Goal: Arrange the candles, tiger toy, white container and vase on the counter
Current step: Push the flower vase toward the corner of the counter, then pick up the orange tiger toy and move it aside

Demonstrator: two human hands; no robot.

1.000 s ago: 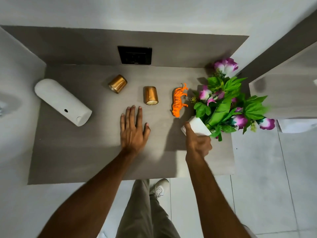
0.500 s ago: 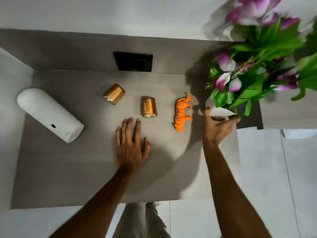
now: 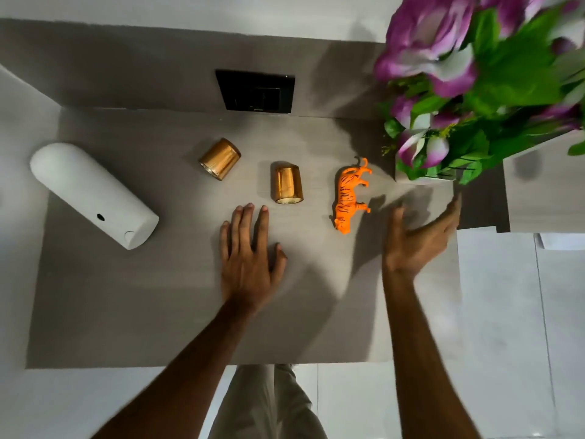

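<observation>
Below the vase (image 3: 424, 177), right hand (image 3: 418, 242) spread open, holding nothing.

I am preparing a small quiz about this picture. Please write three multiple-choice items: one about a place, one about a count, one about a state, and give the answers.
1. Where is the tiger toy?
A. left of the white container
B. between a gold candle and the vase
C. in the left hand

2. How many gold candles lie on the counter?
A. one
B. two
C. four

3. What is the right hand doing?
A. gripping a candle
B. holding the tiger
C. open, holding nothing

Answers:
1 B, it lies between the candle and the vase.
2 B, with another candle further left.
3 C, its fingers are spread, apart from the vase.
</observation>
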